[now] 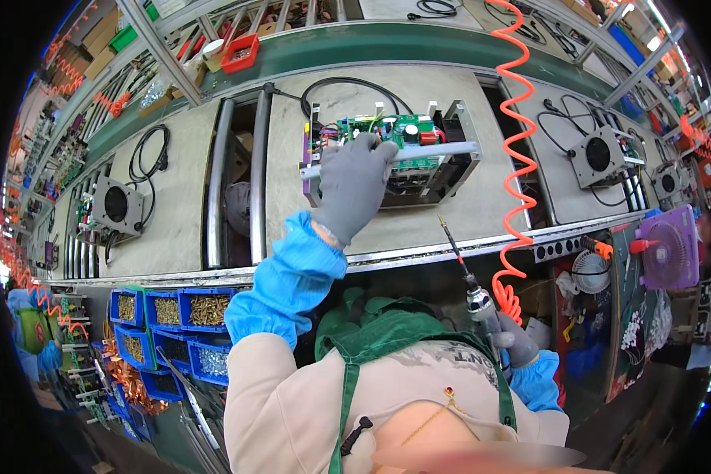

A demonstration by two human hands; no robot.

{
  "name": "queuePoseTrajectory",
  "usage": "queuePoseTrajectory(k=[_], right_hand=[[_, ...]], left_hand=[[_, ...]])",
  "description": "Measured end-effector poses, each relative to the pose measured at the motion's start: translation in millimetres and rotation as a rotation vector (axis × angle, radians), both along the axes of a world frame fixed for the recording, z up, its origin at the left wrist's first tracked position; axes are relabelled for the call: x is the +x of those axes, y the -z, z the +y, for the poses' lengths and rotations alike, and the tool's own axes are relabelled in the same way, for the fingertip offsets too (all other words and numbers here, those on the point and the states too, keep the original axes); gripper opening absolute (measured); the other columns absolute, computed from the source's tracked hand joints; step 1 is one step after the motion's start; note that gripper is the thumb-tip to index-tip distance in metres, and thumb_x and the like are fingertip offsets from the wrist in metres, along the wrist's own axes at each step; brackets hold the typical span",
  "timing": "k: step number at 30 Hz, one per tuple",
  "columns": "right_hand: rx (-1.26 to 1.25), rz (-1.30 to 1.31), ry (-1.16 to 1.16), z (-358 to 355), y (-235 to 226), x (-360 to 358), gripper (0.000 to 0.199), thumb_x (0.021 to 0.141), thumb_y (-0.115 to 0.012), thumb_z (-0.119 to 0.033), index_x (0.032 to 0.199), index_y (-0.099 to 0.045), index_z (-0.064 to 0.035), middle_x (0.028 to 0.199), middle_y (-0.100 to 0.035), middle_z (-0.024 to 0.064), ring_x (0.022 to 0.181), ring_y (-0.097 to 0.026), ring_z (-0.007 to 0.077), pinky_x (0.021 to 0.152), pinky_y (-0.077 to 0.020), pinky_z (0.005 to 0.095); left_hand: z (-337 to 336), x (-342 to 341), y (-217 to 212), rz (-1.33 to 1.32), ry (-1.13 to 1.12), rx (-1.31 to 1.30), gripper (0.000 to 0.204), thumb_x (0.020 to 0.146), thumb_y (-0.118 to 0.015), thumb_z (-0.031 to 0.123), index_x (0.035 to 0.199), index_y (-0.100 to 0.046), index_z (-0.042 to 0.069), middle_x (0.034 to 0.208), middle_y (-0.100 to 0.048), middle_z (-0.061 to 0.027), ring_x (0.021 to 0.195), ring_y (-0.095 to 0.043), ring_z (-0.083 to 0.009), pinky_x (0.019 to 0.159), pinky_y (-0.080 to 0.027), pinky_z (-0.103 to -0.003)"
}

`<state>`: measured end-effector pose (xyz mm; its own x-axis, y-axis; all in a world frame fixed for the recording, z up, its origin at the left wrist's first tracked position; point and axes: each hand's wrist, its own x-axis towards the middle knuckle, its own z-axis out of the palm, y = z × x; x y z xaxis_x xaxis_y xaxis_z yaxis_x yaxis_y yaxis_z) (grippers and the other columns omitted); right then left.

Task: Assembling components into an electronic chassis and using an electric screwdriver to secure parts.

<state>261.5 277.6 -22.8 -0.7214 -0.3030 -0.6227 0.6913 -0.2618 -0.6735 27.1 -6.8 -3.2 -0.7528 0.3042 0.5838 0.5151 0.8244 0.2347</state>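
My left hand (354,186), in a grey glove and blue sleeve cover, reaches over the near side of an open electronic unit (457,162). Its fingers curl over a light grey bar (442,150) that runs along the unit's front. Behind the bar sits a green circuit board (411,130) with capacitors and wires. Low on the right, close to my body, my right hand (517,341) is wrapped round a pneumatic screwdriver (479,302). Its long thin bit (449,235) points up toward the bench edge, apart from the unit.
An orange coiled air hose (521,150) hangs right of the unit. Fan-fitted units (117,199) (598,154) stand on boards to either side. Blue bins (208,308) of screws sit below the bench at left. A purple fan (671,246) stands at right; a red tray (240,54) lies behind.
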Motion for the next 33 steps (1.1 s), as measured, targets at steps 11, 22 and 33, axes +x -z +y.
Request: queuePoseTrajectory(k=[11,22,33], right_hand=[[-0.017,-0.002,-0.074,-14,-3,-11,0.096,0.057,-0.081,-0.051,0.128,-0.045,0.0018,0.115,-0.058,0.0074,0.103,-0.057,0.0162,0.089,-0.0451,0.0294],[-0.013,0.036,-0.087,-24,4,-23,0.106,0.051,-0.080,-0.064,0.128,-0.046,0.0013,0.113,-0.057,0.0069,0.101,-0.057,0.0169,0.089,-0.0453,0.0303],[0.009,0.035,-0.104,-27,8,-29,0.106,0.049,-0.079,-0.068,0.126,-0.047,-0.0009,0.108,-0.057,0.0054,0.097,-0.056,0.0153,0.084,-0.0457,0.0280]], left_hand=[[5,-21,6,-0.087,-0.001,-0.207,0.020,0.084,-0.057,0.020,0.104,-0.061,0.020,0.091,-0.062,-0.0012,0.088,-0.060,-0.0223,0.077,-0.041,-0.043],[13,-24,4,-0.052,0.051,-0.116,0.019,0.079,-0.059,0.014,0.096,-0.061,0.021,0.084,-0.061,-0.0012,0.084,-0.061,-0.0215,0.073,-0.042,-0.043],[21,-31,14,-0.113,0.025,-0.231,0.022,0.081,-0.060,0.020,0.104,-0.060,0.022,0.087,-0.061,-0.0013,0.087,-0.059,-0.0228,0.072,-0.044,-0.041]])
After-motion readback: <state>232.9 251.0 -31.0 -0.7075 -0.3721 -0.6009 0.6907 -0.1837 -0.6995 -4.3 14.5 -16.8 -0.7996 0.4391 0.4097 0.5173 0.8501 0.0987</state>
